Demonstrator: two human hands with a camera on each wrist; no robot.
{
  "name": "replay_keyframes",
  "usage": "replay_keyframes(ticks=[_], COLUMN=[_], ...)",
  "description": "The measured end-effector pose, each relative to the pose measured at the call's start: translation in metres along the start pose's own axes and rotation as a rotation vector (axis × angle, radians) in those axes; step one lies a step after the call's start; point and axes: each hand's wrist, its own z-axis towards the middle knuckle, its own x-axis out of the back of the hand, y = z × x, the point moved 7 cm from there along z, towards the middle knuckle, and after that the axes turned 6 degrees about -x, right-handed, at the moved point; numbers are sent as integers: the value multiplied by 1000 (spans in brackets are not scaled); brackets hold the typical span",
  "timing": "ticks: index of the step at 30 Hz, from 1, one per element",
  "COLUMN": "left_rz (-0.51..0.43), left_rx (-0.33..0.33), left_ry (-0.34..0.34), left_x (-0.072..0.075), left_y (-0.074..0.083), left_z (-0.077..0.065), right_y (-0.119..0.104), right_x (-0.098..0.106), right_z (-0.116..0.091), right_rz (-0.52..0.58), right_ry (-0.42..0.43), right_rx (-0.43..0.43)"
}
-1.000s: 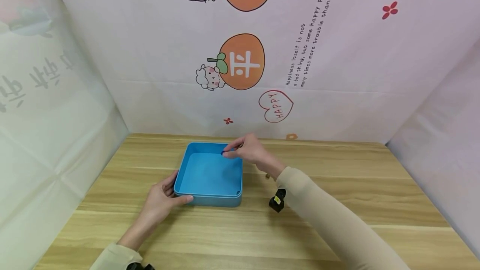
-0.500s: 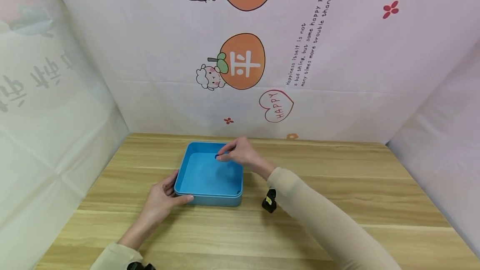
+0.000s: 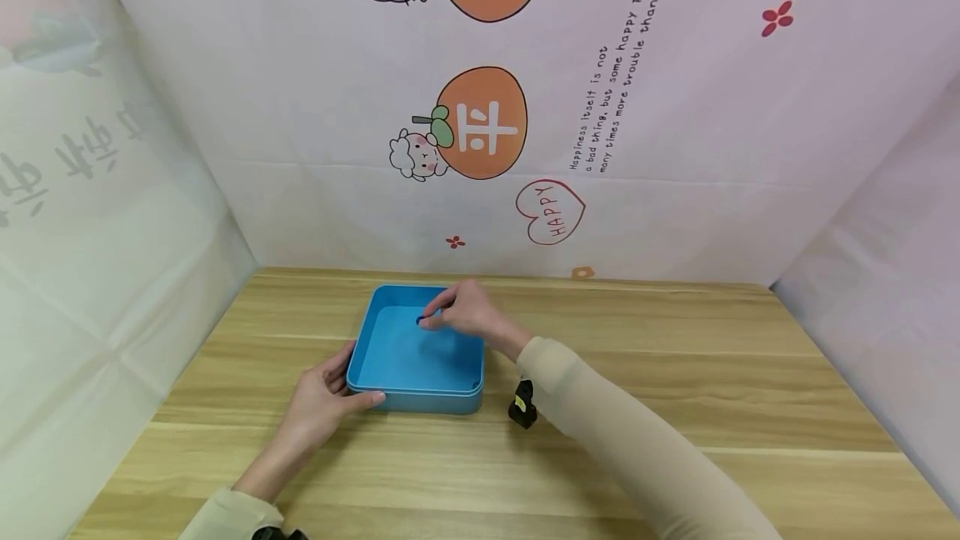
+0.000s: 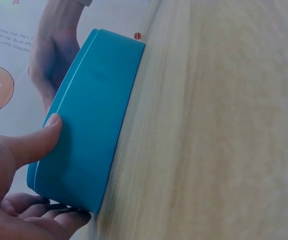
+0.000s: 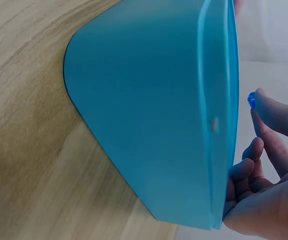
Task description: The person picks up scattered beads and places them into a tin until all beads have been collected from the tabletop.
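L hand (image 3: 318, 402) grips the blue box (image 3: 412, 357) at its near-left corner, thumb on the near wall, fingers by the left one, prob. to keep it steady on the tabletop (image 3: 712, 357). R hand (image 3: 472, 313) pinches a small blue bead (image 5: 252, 100) betw. thumb & index fingertips over the box's far part, other fingers curled, likely b/c sth that tiny needs a fingertip hold. Dark speck (image 3: 476, 384) in the near-right corner: can't ID.

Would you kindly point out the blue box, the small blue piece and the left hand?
Blue box (image 3: 405, 358): head view, on its bare inside floor.
Small blue piece (image 5: 252, 100): right wrist view, on its exposed surface.
Left hand (image 3: 317, 405): head view, on its back.
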Motion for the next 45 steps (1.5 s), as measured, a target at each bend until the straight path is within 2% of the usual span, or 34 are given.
replay_keyframes(ticks=[6,10,16,20,30,40,45], left_rz=[-4,-4,-6,-5,-3,-12,-3], left_rx=[-4,1,9,15,25,40,34], left_ry=[-3,-5,-2,5,12,1,-4], left_x=[0,-1,-1,0,5,1,1], left_y=[-1,-1,-2,-2,-2,-5,-4], left_z=[0,-1,-1,-2,-5,-2,-1], right_y=[-2,-3,-11,-6,43,86,108], right_x=[-4,-3,19,37,69,96,107], right_z=[1,-1,-16,-29,-53,-77,-85], right_rz=[28,56,121,133,138,73,78], right_ry=[-11,10,75,92,90,146,171], right_rx=[16,5,65,91,19,-14,-38])
